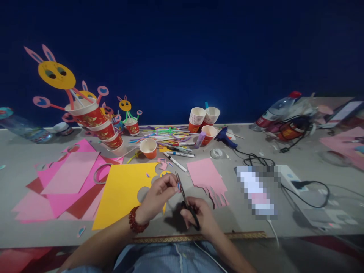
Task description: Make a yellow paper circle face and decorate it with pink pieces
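Note:
Between the fingertips of my left hand point(159, 195) is a small pink and blue paper cutout point(179, 186), pinched close to the scissor blades. My right hand point(199, 216) grips the dark handles of a pair of scissors point(183, 193), whose blades point up and away beside the cutout. Under and left of my left hand lies a yellow sheet point(122, 193) with round pieces cut from its right edge. To the right of the scissors rests a pink sheet point(206, 174) with its lower edge cut into strips. Small paper scraps point(162, 163) lie beyond my left hand.
Pink and red sheets point(71, 170) are piled at left. Behind them stand stacked red cups point(93, 117) topped by a bunny figure point(57, 75). Pipe cleaners point(167, 132), markers point(176, 162), a blue glue gun point(226, 139), a phone point(256, 191) and cables point(257, 159) lie across the table.

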Available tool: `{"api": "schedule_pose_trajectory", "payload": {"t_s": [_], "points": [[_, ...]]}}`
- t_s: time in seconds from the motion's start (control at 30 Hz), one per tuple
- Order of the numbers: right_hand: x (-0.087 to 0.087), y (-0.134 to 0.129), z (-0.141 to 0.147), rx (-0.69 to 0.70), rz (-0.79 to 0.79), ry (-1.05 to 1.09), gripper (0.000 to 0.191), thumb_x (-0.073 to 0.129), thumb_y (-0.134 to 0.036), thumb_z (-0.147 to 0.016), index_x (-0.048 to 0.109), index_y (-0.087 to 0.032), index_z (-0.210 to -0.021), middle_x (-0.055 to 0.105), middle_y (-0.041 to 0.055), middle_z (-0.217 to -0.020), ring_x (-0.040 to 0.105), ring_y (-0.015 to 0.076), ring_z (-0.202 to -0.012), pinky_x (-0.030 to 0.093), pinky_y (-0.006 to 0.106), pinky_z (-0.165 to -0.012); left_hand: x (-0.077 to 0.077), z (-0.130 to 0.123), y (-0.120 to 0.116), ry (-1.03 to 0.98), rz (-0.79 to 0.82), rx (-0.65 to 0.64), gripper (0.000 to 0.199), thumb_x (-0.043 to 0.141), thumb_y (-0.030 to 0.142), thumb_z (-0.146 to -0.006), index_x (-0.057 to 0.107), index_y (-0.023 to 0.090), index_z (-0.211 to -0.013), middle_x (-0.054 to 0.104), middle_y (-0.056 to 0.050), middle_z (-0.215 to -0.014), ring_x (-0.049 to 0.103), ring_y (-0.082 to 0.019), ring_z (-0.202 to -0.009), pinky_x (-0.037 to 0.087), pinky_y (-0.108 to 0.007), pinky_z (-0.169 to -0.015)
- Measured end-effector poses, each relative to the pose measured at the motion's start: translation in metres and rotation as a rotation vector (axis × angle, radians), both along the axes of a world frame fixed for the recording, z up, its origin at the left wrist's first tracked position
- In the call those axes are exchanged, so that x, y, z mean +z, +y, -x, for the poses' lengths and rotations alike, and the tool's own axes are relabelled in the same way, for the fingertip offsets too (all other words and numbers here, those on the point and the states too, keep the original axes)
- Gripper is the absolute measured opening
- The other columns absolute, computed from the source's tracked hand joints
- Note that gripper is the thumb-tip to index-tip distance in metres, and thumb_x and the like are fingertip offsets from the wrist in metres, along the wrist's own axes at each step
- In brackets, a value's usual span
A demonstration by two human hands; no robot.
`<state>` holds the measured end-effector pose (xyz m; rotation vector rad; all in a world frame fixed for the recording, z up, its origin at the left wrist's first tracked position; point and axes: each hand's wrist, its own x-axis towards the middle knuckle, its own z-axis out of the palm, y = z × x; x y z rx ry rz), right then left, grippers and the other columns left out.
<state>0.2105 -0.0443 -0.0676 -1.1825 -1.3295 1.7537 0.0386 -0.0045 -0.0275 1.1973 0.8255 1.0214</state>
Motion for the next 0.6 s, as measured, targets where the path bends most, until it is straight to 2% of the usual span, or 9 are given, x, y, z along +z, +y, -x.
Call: {"api": "schedule_pose_trajectory", "payload": {"t_s": [0.27,0.37,0.5,0.6], "points": [[-0.002,0.000,-0.005,0.028,-0.007,-0.043,0.057,0.069,-0.072,-0.068,0.043,-0.022,-0.057,0.047,-0.0051,-0.044,0.042,0.0091,-0.038,0.027,0.022,-0.041,0.003,0.007,0.003,0.020,0.034,-0.070,0.017,0.063,0.026,-0.084,0.051,0.018,-0.074,0.055,-0.002,-0.082,0.052,-0.017,-0.082,0.038,-0.029,-0.076],[-0.001,0.000,-0.013,0.091,0.026,-0.031,0.056,0.068,-0.071,-0.069,0.046,-0.021,-0.060,0.049,-0.0049,-0.044,0.043,0.0088,-0.039,0.026,0.022,-0.041,0.005,0.013,0.007,0.041,0.063,-0.166,0.020,0.066,0.029,-0.083,0.052,0.018,-0.074,0.059,-0.003,-0.083,0.055,-0.018,-0.083,0.040,-0.029,-0.077],[0.006,0.003,-0.025,0.221,0.101,0.000,0.054,0.068,-0.070,-0.069,0.049,-0.020,-0.063,0.051,-0.0057,-0.046,0.045,0.0084,-0.040,0.027,0.020,-0.042,0.010,0.022,0.014,0.045,0.193,-0.322,0.022,0.070,0.031,-0.080,0.054,0.017,-0.072,0.064,-0.005,-0.087,0.061,-0.018,-0.082,0.044,-0.030,-0.077],[0.011,0.006,-0.033,0.313,0.130,-0.002,0.056,0.069,-0.071,-0.067,0.048,-0.019,-0.063,0.051,-0.0061,-0.044,0.043,0.0072,-0.038,0.024,0.018,-0.039,0.015,0.027,0.019,0.089,0.248,-0.407,0.017,0.070,0.030,-0.077,0.062,0.015,-0.078,0.065,-0.004,-0.081,0.062,-0.017,-0.078,0.045,-0.028,-0.075]]}}
